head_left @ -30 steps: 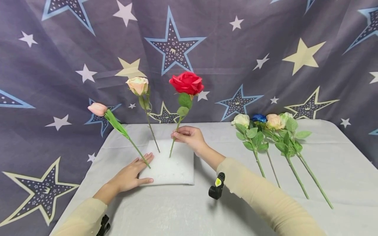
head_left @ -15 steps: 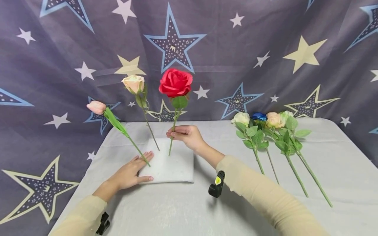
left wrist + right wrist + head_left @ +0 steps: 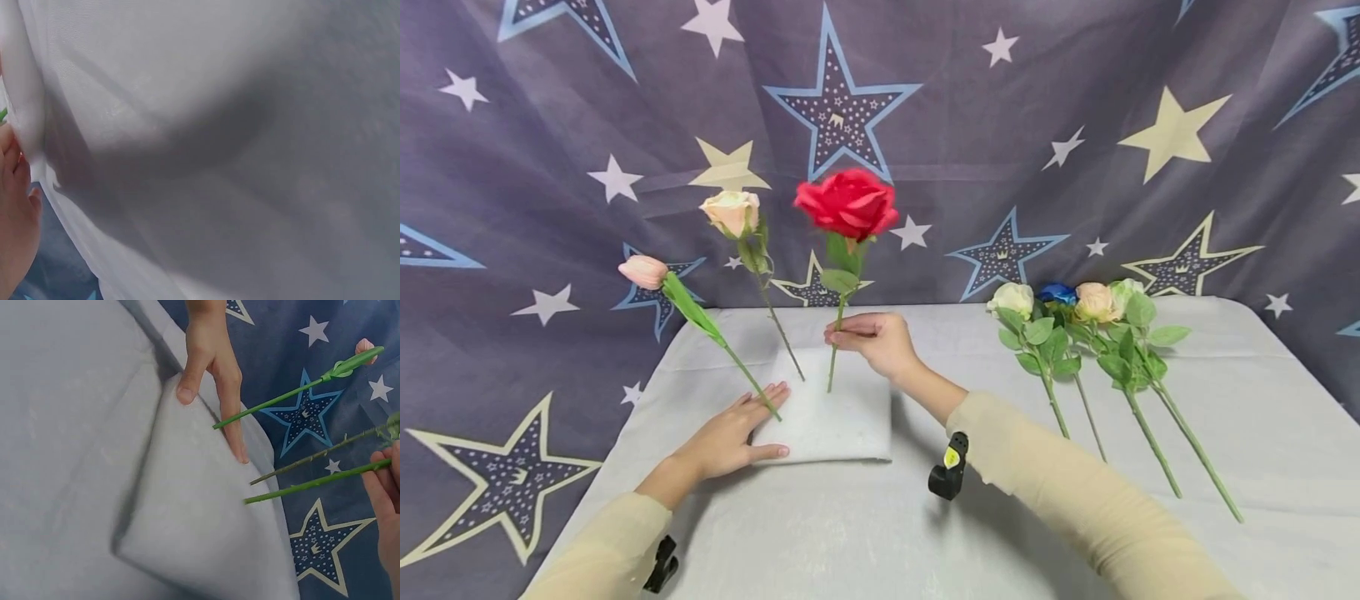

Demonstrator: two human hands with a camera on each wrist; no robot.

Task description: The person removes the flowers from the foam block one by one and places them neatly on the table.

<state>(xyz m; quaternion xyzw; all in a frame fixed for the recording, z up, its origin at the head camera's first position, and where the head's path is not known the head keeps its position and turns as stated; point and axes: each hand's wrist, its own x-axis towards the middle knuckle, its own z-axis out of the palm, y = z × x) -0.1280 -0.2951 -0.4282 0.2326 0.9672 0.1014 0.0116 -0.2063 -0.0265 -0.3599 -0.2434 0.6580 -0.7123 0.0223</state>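
Note:
My right hand (image 3: 880,342) pinches the green stem of a red rose (image 3: 847,204), whose lower end meets the top of a white foam block (image 3: 842,429). Flat on the block's left side rests my left hand (image 3: 733,433), fingers straight and thumb along the front edge. A pink tulip (image 3: 643,272) leans left, its stem end in the block beside the left fingers. Between tulip and red rose, a cream rose (image 3: 731,213) stands in the block, tilted slightly left. In the right wrist view, the three stems meet the foam block (image 3: 181,506) near its far edge.
Several flowers lie on the right of the cloth-covered table (image 3: 970,533): a white rose (image 3: 1011,298), a blue flower (image 3: 1057,294), a peach rose (image 3: 1095,302) and a pale green-white one (image 3: 1126,296). A star-patterned curtain (image 3: 925,100) hangs behind the table.
The red rose's bloom has swung left and turned, with the right hand shifting slightly along with it. The cream rose leans a little further left. My left hand stays in place on the foam block.

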